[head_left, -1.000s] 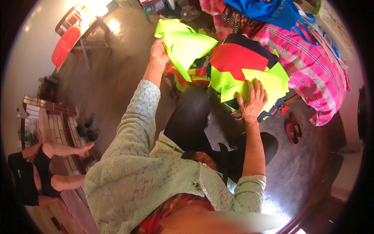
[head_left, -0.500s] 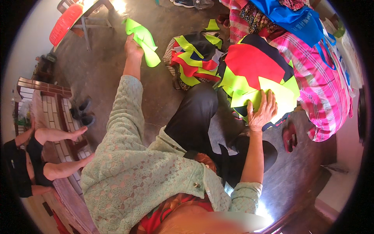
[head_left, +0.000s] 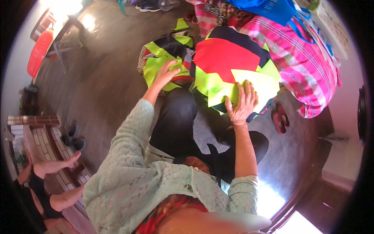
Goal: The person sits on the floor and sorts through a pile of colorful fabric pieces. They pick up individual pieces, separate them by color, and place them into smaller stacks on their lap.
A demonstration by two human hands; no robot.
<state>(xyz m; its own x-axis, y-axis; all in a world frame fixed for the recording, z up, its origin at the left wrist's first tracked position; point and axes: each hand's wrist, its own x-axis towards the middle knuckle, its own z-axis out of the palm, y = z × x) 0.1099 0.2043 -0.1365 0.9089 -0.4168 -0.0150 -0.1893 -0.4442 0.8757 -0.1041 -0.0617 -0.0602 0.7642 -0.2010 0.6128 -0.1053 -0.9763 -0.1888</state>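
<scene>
My left hand [head_left: 164, 77] is over the left heap of cut fabric, fingers apart and stretched out, touching or just above a neon yellow-green fabric piece [head_left: 153, 69]. That heap also has black, red and grey scraps and sits partly in a checked cloth [head_left: 142, 58]. My right hand [head_left: 240, 103] lies with fingers spread on the larger right heap, pressing a bright yellow fabric piece [head_left: 261, 81]. Above it on the same heap are a big red piece [head_left: 226, 56] and a black piece [head_left: 243, 42]. The underside of the left hand is hidden.
A pink plaid cloth bundle [head_left: 300, 66] and a blue bag [head_left: 269, 11] stand at the right. Dark red shoes [head_left: 279, 119] lie on the floor nearby. At the left, another person's bare legs [head_left: 58, 165] rest by a bench, near dark shoes [head_left: 74, 136]. A red chair [head_left: 39, 52] stands behind.
My left hand has come down and right from over the floor, bringing the neon green piece onto the left heap, its fingers now spread. My right hand stays on the right heap. The view has shifted.
</scene>
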